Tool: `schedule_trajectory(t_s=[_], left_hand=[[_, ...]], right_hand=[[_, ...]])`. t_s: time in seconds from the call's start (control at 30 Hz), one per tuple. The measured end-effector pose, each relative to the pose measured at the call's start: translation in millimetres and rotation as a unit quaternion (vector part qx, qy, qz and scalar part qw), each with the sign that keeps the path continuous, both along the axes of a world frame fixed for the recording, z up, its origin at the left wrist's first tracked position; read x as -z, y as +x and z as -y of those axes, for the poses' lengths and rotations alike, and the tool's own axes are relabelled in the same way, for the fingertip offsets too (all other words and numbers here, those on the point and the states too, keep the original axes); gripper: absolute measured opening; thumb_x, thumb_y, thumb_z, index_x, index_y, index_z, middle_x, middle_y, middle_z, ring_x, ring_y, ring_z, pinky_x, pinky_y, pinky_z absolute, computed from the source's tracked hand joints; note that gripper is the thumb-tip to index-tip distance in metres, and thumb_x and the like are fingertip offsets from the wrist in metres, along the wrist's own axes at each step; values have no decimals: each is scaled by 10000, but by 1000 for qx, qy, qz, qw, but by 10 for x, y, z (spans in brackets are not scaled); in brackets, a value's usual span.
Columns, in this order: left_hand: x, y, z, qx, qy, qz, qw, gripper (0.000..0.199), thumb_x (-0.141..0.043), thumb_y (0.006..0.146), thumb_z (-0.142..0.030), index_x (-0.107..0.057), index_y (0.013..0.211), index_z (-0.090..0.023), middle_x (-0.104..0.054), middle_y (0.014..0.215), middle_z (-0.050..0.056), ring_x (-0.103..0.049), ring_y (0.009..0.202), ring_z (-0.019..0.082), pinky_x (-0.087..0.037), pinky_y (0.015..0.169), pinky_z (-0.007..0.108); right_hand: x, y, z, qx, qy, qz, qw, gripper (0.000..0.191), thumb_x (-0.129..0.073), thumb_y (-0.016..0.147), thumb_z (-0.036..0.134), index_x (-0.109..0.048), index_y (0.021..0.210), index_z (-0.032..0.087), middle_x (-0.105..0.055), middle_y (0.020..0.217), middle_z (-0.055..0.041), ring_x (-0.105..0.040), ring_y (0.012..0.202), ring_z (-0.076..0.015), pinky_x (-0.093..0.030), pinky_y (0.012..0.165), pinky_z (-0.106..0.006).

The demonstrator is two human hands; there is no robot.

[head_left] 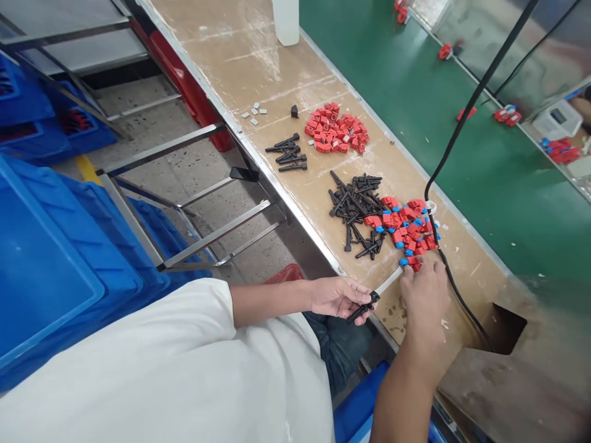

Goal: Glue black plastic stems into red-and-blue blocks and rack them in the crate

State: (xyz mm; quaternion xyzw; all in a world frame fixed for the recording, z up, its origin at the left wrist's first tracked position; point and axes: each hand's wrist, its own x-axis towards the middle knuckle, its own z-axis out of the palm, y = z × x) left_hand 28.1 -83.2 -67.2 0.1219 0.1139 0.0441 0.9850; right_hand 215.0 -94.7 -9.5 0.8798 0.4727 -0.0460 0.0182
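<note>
My left hand (346,297) is closed around black plastic pegs (362,312) with square heads, just over the near edge of the table; their exact number is hard to make out. My right hand (427,295) is over the table with its fingers bent and closed at a small red and blue plastic piece (410,263), at the near side of a pile of like red and blue pieces (409,229). A thin white strip (389,280) spans between my hands; whether either holds it I cannot tell. Beside the pile lies a heap of loose black pegs (354,203).
Farther along the table (221,37) lie red pieces (337,128), a small row of black pegs (289,152) and several pale chips (255,112). A black cable (455,295) hangs across the right side. Metal stool frames (217,237) and blue crates (46,258) stand left.
</note>
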Motion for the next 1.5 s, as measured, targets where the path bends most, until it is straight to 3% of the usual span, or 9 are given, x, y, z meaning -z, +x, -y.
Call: schedule_trajectory(t_s=[0.23, 0.5, 0.7, 0.77, 0.83, 0.93, 1.1, 1.37, 1.5], left_hand=[[10, -70, -66, 2, -22, 13, 1000, 376, -898, 649, -316, -673, 841, -84, -636, 710, 42, -655, 618, 125, -366, 449, 173], [52, -111, -67, -16, -35, 16, 999, 342, -880, 683, -296, -664, 836, -79, -635, 720, 47, -652, 623, 120, -379, 467, 177], [34, -107, -45, -21, -41, 16, 999, 320, -860, 700, -281, -647, 829, -80, -625, 703, 44, -650, 628, 123, -383, 465, 166], [14, -110, -42, -24, -47, 19, 998, 307, -848, 712, -265, -640, 839, -78, -623, 706, 45, -650, 632, 124, -383, 466, 166], [-4, -116, -44, -31, -50, 29, 998, 300, -839, 719, -256, -636, 848, -78, -621, 707, 47, -648, 628, 125, -364, 443, 160], [-19, -123, -51, -38, -52, 51, 997, 282, -824, 726, -242, -635, 859, -81, -621, 702, 50, -649, 618, 134, -325, 392, 153], [6, -106, -38, -43, -65, 70, 995, 291, -823, 718, -219, -642, 888, -66, -622, 709, 55, -656, 629, 142, -345, 388, 149], [40, -101, 47, -64, -46, 19, 997, 235, -786, 724, -205, -632, 833, -64, -601, 729, 63, -623, 639, 113, -450, 504, 145], [-67, -186, 141, -68, -37, -12, 997, 180, -742, 759, -191, -627, 836, -75, -545, 701, 38, -562, 591, 84, -347, 394, 96]], right_hand=[[173, 46, 17, -27, 35, -31, 999, 328, -538, 836, 289, -612, 1129, 163, -646, 1060, -113, -582, 948, -257, -418, 810, -361], [140, -79, 12, -120, 42, 27, 991, 355, -490, 885, 263, -668, 1189, 227, -609, 988, -77, -553, 791, -207, -392, 716, -323], [147, -58, -10, -163, 55, 36, 984, 291, -508, 829, 271, -665, 1032, 135, -612, 1018, -140, -566, 831, -236, -426, 718, -342], [82, -58, 32, -146, 105, 2, 984, 265, -532, 806, 301, -652, 982, 144, -624, 975, -130, -566, 810, -232, -434, 719, -349], [-20, -85, 123, -79, 182, -70, 978, 281, -597, 789, 388, -640, 956, 166, -616, 847, -74, -546, 723, -202, -437, 684, -338], [-171, -178, 336, 37, 284, -271, 919, 439, -762, 687, 521, -632, 944, 190, -580, 727, -3, -510, 625, -149, -419, 573, -277], [-233, -373, 712, 91, 310, -581, 747, 465, -847, 655, 479, -637, 966, 203, -672, 921, -52, -459, 544, -68, -286, 408, -178], [-161, -535, 1012, 130, 331, -715, 602, 341, -749, 796, 440, -655, 1051, 234, -647, 970, -62, -415, 550, -63, -272, 385, -165], [-107, -686, 1105, 135, 332, -742, 567, 322, -728, 772, 455, -637, 976, 224, -540, 698, 16, -400, 520, -82, -266, 382, -173]])
